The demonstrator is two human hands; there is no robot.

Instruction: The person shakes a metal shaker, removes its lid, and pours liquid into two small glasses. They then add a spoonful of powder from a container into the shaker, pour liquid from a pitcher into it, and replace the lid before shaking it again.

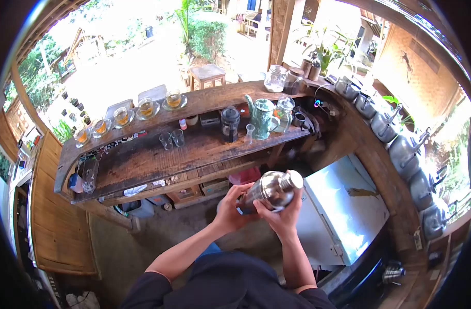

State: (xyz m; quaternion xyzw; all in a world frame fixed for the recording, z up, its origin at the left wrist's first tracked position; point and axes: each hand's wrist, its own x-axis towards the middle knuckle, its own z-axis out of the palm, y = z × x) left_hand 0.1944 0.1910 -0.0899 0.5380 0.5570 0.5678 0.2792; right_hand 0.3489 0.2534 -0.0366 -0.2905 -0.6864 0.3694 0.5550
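A shiny metal cocktail shaker [273,189] is held tilted in front of my body, its capped top pointing up and to the right. My left hand [232,207] wraps around its lower end, on the left. My right hand [283,216] grips the shaker's upper part from below and the right, with the thumb across its side. What is inside the shaker cannot be seen. Beyond it, on the wooden counter, stand a French press [230,123], a green enamel pot [263,119] and a small glass beaker [250,134].
Several glass cups of tea on saucers [146,108] line the raised counter ledge [204,98]. Two drinking glasses [178,137] stand on the lower counter [137,159]. A white chest freezer [343,206] is at my right. Several metal kettles [408,152] line the right-hand ledge.
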